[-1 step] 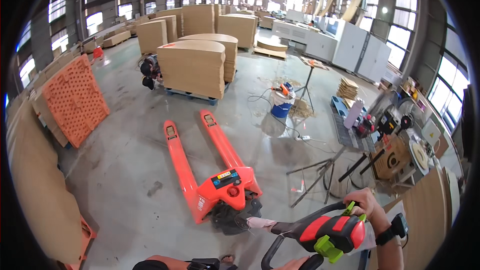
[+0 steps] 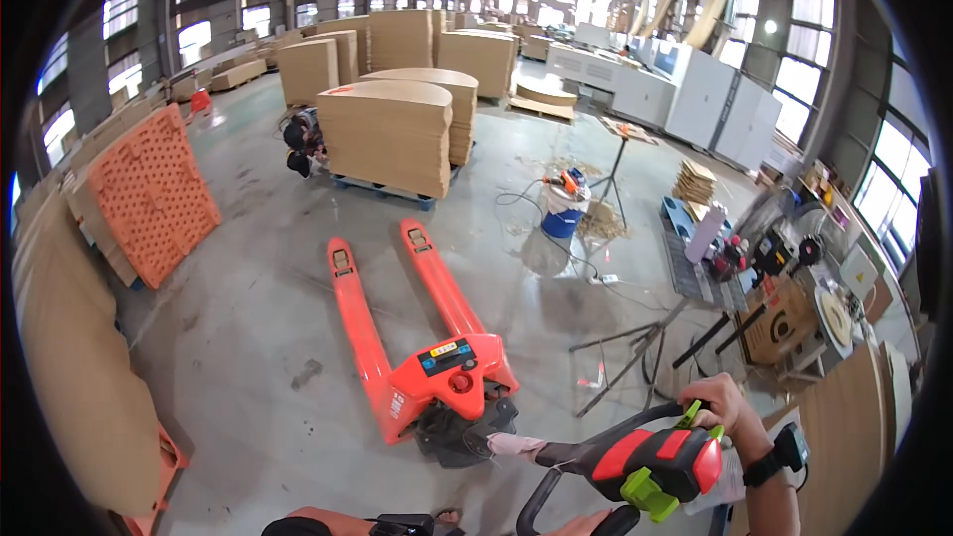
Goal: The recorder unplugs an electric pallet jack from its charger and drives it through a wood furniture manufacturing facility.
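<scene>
A red electric pallet truck (image 2: 462, 362) stands on the floor before me, its two bare forks pointing away. Its black tiller handle (image 2: 635, 462), with red panels and green levers, slants toward me at lower right. My right hand (image 2: 719, 403) is closed round the handle's right grip, beside a green lever; a black strap with a small device circles that wrist. At the bottom edge my left hand (image 2: 584, 524) wraps the left grip, mostly cut off by the picture's edge. Pale wrapping (image 2: 516, 445) covers part of the tiller shaft.
Beyond the forks, stacked brown boards (image 2: 387, 144) rest on a blue pallet (image 2: 382, 191), with a person (image 2: 303, 139) crouching at their left. An orange perforated pallet (image 2: 154, 199) leans at left. A tripod stand (image 2: 635, 342), blue-and-white bucket (image 2: 563, 213) and cables are at right.
The view has turned very slightly, so the background sits a little farther right and lower. Both hands stay on the handle, and the truck looks unmoved.
</scene>
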The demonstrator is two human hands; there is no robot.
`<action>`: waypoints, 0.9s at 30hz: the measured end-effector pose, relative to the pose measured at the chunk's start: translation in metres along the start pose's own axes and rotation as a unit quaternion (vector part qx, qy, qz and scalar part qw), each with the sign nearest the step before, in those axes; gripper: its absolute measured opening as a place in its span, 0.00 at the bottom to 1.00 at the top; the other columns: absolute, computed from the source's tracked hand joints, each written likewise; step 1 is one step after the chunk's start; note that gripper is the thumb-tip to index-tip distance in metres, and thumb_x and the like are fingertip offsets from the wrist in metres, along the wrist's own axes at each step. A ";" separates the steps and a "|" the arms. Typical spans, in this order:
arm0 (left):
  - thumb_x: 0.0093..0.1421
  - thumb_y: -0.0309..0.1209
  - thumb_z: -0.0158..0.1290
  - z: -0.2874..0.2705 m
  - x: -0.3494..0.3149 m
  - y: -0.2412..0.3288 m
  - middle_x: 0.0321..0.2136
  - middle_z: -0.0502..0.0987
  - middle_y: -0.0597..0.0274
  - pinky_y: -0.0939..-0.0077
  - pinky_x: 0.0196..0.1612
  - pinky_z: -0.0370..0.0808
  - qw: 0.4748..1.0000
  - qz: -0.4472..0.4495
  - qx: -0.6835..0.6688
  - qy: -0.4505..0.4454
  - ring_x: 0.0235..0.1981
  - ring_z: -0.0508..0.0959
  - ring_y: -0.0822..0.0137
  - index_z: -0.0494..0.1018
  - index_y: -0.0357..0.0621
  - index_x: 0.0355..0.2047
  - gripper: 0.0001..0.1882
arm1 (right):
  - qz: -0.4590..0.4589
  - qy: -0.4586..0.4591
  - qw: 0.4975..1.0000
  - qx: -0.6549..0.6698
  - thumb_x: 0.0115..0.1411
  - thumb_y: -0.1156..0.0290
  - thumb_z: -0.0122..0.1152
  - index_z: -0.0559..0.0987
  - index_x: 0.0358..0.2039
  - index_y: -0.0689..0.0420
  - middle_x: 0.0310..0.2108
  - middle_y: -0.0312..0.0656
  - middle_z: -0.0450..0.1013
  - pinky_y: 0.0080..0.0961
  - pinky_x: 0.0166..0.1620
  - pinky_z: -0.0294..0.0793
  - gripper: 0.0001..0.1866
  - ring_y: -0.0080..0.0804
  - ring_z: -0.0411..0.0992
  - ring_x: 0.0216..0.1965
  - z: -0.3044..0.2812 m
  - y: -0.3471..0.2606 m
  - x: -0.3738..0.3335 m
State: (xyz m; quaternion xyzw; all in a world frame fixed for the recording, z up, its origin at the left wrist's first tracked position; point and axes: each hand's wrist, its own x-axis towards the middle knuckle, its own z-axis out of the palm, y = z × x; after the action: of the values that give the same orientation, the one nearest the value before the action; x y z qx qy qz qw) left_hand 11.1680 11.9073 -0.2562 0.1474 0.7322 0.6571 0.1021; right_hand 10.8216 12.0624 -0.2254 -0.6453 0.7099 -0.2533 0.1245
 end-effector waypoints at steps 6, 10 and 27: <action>0.53 0.25 0.55 -0.010 0.075 0.005 0.62 0.52 0.31 0.58 0.66 0.53 0.989 -0.022 -0.008 0.145 0.64 0.55 0.39 0.38 0.32 0.68 0.48 | -0.094 -0.057 0.994 0.018 0.53 0.32 0.54 0.78 0.31 0.56 0.23 0.43 0.73 0.34 0.30 0.72 0.34 0.49 0.74 0.27 -0.043 0.082 0.081; 0.53 0.27 0.55 -0.001 0.127 0.011 0.61 0.54 0.29 0.56 0.64 0.55 0.960 -0.036 0.000 0.279 0.63 0.57 0.37 0.40 0.32 0.68 0.47 | -0.171 -0.117 0.977 0.041 0.53 0.36 0.58 0.79 0.32 0.55 0.24 0.44 0.74 0.34 0.31 0.72 0.31 0.49 0.74 0.28 -0.060 0.125 0.148; 0.52 0.24 0.59 0.023 0.280 0.012 0.56 0.65 0.38 0.59 0.58 0.66 0.798 -0.144 0.128 0.571 0.58 0.67 0.40 0.54 0.38 0.64 0.40 | -0.297 -0.178 0.935 0.081 0.52 0.44 0.65 0.81 0.29 0.55 0.22 0.44 0.74 0.34 0.29 0.71 0.24 0.49 0.73 0.27 -0.098 0.193 0.225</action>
State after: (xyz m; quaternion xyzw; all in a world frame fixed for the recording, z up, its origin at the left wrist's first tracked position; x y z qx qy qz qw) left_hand 10.9152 12.0281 -0.2343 -0.3500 0.7478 0.5003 -0.2608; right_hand 10.5771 11.8691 -0.2090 -0.8489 0.4291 -0.2168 0.2197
